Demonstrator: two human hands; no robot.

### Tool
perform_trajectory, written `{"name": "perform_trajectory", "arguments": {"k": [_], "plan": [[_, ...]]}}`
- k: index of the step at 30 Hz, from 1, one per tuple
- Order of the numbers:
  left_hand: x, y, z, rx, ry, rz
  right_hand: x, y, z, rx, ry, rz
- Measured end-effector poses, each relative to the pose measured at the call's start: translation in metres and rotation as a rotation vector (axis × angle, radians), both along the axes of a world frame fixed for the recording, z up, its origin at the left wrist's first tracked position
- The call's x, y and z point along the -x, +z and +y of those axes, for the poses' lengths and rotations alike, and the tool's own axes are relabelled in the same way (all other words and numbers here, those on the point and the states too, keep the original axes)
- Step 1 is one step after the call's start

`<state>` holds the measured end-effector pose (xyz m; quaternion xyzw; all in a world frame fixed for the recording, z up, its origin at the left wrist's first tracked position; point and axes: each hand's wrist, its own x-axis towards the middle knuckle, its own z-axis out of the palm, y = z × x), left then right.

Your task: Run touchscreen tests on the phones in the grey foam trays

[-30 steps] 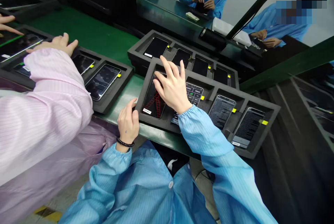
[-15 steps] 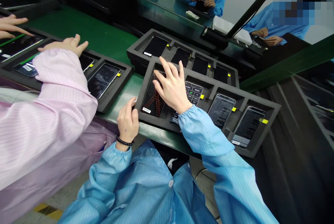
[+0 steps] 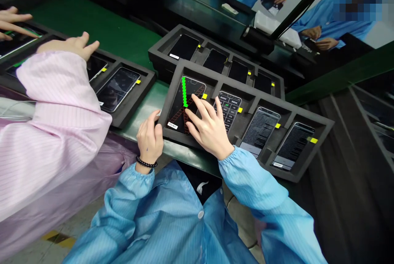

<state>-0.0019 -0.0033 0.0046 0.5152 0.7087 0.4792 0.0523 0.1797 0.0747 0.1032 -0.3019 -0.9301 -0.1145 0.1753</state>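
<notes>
Foam tray [image 3: 215, 79] sits on the green surface [image 3: 92, 17] in front of me, w/ four pockets, each seating one phone so the screens stay apart & face up, yellow tag [image 3: 205, 96] by the first pocket. First phone [image 3: 177, 112], leftmost pocket, is under my R hand [image 3: 211, 130]: fingers spread, index fingertip [image 3: 194, 99] apparently down on the glass, nothing pinched. L hand [image 3: 150, 141] curled at the tray's near-left corner, bead bracelet [image 3: 146, 162] on the wrist; prob. steadying the tray, but can't tell if it's gripping or just resting. Vs earlier frame: R hand has slid down & right, and a bright green stroke now runs down the upper left of the screen over the red lattice, which was red only before. Next along: keypad-style phone [image 3: 227, 112], then two text-filled phones [image 3: 260, 130]. Second tray [image 3: 197, 34] behind holds dark phones. At left, co-worker's pink sleeve [image 3: 52, 87], their hand [image 3: 69, 46] spread above another tray [image 3: 132, 110].
</notes>
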Motion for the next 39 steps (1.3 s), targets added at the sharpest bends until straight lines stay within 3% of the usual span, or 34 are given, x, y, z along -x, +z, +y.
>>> {"name": "perform_trajectory", "arguments": {"k": [10, 15, 19, 25, 29, 39], "plan": [[0.000, 0.003, -0.001, 0.002, 0.006, -0.002, -0.025, -0.013, -0.041, 0.074, 0.050, -0.049], [0.000, 0.001, -0.001, 0.001, 0.012, -0.002, -0.027, -0.017, -0.049, 0.115, 0.068, -0.031], [0.001, 0.000, 0.000, 0.006, 0.008, -0.002, -0.023, -0.007, -0.036, 0.123, 0.057, 0.003], [0.001, -0.001, -0.001, 0.019, 0.005, -0.008, -0.016, 0.011, 0.015, 0.075, -0.228, 0.152], [0.001, -0.002, -0.001, 0.006, 0.002, -0.010, -0.011, 0.013, 0.039, 0.031, -0.270, 0.194], [0.000, 0.000, -0.001, 0.015, -0.002, -0.021, -0.006, 0.011, 0.033, 0.054, -0.232, 0.122]]}}
